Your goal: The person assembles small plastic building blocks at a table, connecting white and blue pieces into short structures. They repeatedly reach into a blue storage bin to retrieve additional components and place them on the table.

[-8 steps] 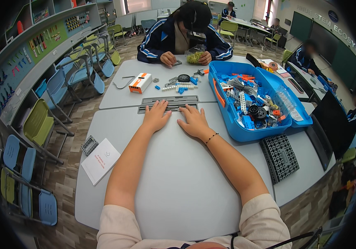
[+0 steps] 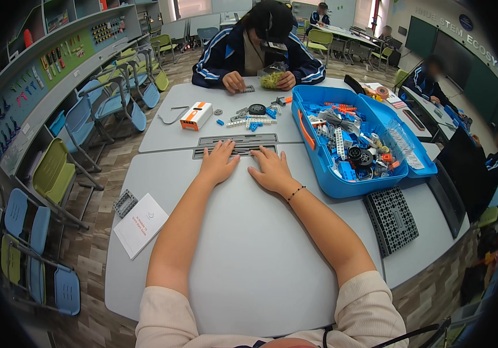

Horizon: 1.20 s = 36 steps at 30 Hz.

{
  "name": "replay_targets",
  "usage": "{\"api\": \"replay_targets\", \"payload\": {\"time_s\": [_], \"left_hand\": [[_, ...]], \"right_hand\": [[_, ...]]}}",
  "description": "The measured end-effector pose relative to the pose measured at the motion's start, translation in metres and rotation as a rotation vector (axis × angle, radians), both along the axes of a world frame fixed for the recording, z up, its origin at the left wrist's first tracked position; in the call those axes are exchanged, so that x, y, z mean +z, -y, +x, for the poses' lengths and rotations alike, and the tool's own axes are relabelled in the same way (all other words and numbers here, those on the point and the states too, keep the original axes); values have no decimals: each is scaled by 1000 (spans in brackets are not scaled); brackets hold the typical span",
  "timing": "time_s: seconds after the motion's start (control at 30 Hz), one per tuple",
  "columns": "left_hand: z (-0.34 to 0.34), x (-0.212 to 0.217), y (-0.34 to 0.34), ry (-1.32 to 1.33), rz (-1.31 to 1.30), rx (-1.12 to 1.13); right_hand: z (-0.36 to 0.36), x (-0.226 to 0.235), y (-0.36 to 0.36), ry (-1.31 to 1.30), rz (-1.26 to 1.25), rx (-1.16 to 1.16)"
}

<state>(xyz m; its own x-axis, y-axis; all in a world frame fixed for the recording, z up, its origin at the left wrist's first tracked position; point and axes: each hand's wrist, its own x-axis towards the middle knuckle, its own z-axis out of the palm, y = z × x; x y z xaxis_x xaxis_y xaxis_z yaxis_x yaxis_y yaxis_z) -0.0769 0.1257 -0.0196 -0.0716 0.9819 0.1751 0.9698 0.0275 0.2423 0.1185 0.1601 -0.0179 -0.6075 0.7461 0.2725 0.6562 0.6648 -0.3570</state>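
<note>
My left hand (image 2: 218, 162) and right hand (image 2: 271, 169): palms down, fingers spread, nothing visibly held | grey slotted panel (image 2: 245, 151) in the table (image 2: 249, 243), under my fingertips | long axis left-to-right, neither hand nearer

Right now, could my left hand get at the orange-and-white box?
Likely yes: the orange-and-white box sits just ahead of the left hand, and nothing on the table stands between them.

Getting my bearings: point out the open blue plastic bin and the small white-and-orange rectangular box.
Open blue plastic bin (image 2: 348, 188), head view: outer near wall.
Small white-and-orange rectangular box (image 2: 197, 113), head view: top face.
</note>
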Motion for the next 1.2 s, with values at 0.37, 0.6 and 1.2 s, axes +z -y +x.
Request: {"api": "replay_targets", "payload": {"time_s": [0.37,0.6,1.2], "left_hand": [[-2,-4,-1,24,25,1],[-4,-4,-2,46,28,-13],[23,-1,21,-37,271,-97]], "right_hand": [[-1,-5,-1,-24,33,8],[-1,-9,-1,-59,65,18],[-2,-12,4,-154,144,-11]]}}
